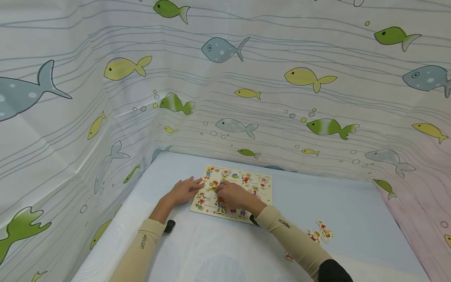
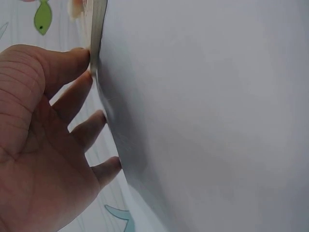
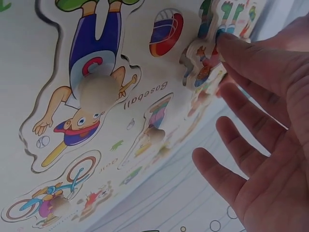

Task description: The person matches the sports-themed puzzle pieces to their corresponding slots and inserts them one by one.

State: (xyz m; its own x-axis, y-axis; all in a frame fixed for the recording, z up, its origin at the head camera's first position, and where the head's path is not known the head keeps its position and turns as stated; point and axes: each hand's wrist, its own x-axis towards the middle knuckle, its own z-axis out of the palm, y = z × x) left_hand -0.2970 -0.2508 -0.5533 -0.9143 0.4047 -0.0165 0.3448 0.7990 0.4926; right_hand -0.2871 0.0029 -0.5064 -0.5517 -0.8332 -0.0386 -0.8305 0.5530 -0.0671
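A wooden peg puzzle board [image 1: 269, 192] with sports figures lies on the light blue tabletop. My left hand [image 1: 183, 191] rests at its left edge; in the left wrist view the thumb and fingertips touch the board's side and the surface beside it. Over the middle of the board, my right hand [image 1: 233, 196] pinches a figure-shaped puzzle piece [image 3: 205, 65] between thumb and index finger, the other fingers spread. Part of that piece is hidden by the thumb. A baseball player piece [image 3: 94, 53] with a round knob and a cyclist piece [image 3: 48, 195] sit in the board.
Loose puzzle pieces, one [image 1: 326, 232] beside another [image 1: 313, 236], lie on the table to the right of the board. A further piece [image 1: 289, 256] is partly hidden by the right sleeve. A fish-patterned curtain [image 1: 267, 109] surrounds the table.
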